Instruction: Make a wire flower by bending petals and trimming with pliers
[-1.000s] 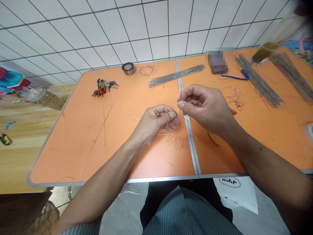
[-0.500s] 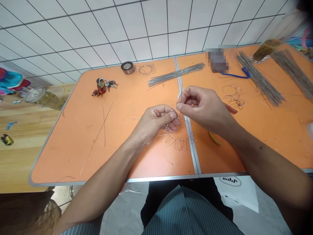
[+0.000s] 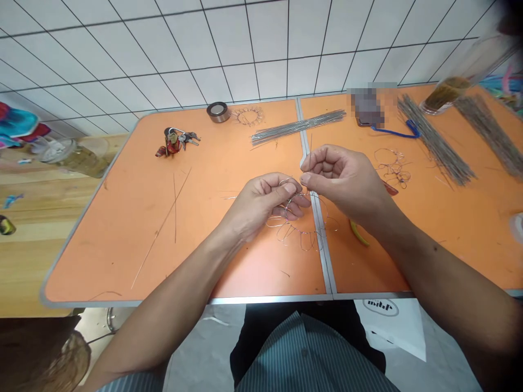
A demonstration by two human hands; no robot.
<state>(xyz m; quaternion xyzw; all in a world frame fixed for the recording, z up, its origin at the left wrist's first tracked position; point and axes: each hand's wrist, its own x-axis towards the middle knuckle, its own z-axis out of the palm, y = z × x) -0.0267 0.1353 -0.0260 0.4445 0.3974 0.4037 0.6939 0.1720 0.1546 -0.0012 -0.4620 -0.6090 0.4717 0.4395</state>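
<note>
My left hand (image 3: pixel 272 202) pinches a thin wire ring (image 3: pixel 301 233) between thumb and forefinger. Small wire loops stand out around the ring, which hangs just over the orange table near its metal seam. Close by on the right, my right hand (image 3: pixel 337 171) has thumb and forefinger closed on a thin piece of wire (image 3: pixel 311 147) that points upward. Its lower end runs down towards the ring; whether the two are joined I cannot tell. Under my right forearm lie the pliers, with a yellow handle (image 3: pixel 359 233) and a red one (image 3: pixel 390 188) partly showing.
A bundle of straight wires (image 3: pixel 298 126) lies at the back. A roll of tape (image 3: pixel 218 111), another looped wire ring (image 3: pixel 247 115) and keys (image 3: pixel 178 140) are at back left. More wire bundles (image 3: pixel 437 142) and a jar (image 3: pixel 445 95) stand right. Loose wires (image 3: pixel 161 228) lie left.
My right hand has shifted slightly right with its wire, and the ring has turned a little in my left hand. The whole view has moved slightly.
</note>
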